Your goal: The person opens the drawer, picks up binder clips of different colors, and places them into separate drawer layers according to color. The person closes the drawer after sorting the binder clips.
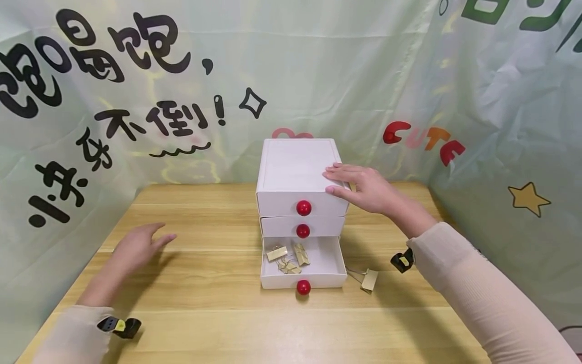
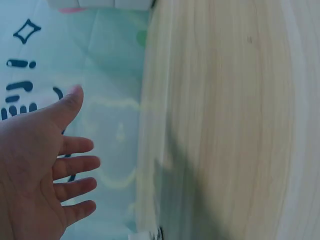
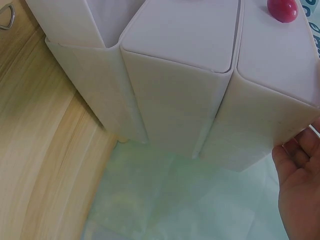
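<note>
A white three-drawer box with red round knobs stands on the table. Its bottom drawer is pulled out, while the upper two are closed. Several gold binder clips lie inside that drawer. Another gold binder clip is on the table just right of the drawer. My right hand rests on the right edge of the box's top, its fingers extended. In the right wrist view the fingertips touch the top unit's side. Away to the left, my left hand hovers above the table with fingers loosely extended, holding nothing.
The wooden table carries the box near its middle. Behind it and along both sides hangs a pale green printed cloth. Each sleeve has a black wrist strap, as on the left sleeve.
</note>
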Motion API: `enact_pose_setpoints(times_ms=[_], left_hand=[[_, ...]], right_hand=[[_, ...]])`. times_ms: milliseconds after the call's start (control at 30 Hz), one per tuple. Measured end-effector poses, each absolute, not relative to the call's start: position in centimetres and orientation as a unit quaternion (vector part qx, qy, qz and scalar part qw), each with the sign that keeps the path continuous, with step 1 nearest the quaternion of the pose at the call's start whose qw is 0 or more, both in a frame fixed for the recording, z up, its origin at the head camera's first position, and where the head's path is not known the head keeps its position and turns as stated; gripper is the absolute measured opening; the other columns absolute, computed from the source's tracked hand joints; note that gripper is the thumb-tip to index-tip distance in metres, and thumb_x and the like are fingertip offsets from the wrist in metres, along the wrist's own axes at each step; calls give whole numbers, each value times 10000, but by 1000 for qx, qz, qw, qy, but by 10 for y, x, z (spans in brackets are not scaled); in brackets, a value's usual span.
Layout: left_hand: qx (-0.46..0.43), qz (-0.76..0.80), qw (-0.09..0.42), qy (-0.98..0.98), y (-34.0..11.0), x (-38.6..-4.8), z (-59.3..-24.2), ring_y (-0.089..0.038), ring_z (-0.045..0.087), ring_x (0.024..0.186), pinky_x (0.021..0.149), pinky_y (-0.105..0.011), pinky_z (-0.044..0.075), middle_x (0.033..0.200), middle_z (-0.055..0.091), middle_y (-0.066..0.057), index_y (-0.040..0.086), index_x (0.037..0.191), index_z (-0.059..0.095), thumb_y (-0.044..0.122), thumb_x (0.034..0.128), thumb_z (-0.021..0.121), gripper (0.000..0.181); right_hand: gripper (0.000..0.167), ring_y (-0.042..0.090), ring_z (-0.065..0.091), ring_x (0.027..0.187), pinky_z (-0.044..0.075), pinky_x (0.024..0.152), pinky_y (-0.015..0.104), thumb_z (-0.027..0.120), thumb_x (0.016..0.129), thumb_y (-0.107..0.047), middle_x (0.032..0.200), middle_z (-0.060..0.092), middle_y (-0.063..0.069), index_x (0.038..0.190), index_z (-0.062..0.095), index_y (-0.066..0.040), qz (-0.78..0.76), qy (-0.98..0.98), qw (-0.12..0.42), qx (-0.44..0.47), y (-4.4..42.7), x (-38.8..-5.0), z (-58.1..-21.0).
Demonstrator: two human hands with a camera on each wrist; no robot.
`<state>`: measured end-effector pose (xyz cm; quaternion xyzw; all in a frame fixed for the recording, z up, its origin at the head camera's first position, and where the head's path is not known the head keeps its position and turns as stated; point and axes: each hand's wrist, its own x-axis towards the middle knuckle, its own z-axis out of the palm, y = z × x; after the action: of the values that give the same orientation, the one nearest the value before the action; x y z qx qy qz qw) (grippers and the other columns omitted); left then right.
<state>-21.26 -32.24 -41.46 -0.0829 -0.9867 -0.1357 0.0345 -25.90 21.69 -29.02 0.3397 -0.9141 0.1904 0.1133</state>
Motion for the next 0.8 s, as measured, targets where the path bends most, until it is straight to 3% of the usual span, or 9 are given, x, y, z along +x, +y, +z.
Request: enact_pose_setpoints(times_ms=[567, 800], left_hand=[[-23, -117, 4, -993, -379, -213, -436, -658, 315, 1172, 985, -708, 273, 1297, 339, -493, -253, 1332, 340, 548, 996, 436, 874], [2, -103, -16, -995, -386, -212, -440, -633, 406, 1127, 932, -691, 356, 1247, 425, -468, -244, 1310, 371, 401, 947, 602, 775]], right_hand=[[512, 224, 410, 1373, 330, 1105, 515, 621, 939, -445, 1417, 535, 7, 1373, 590, -174, 193, -916, 110, 334, 216, -259, -290], [519, 223, 401, 1379, 325, 1107, 520, 616, 940, -453, 1426, 527, 6, 1377, 586, -176, 192, -918, 105, 331, 216, -258, -290]])
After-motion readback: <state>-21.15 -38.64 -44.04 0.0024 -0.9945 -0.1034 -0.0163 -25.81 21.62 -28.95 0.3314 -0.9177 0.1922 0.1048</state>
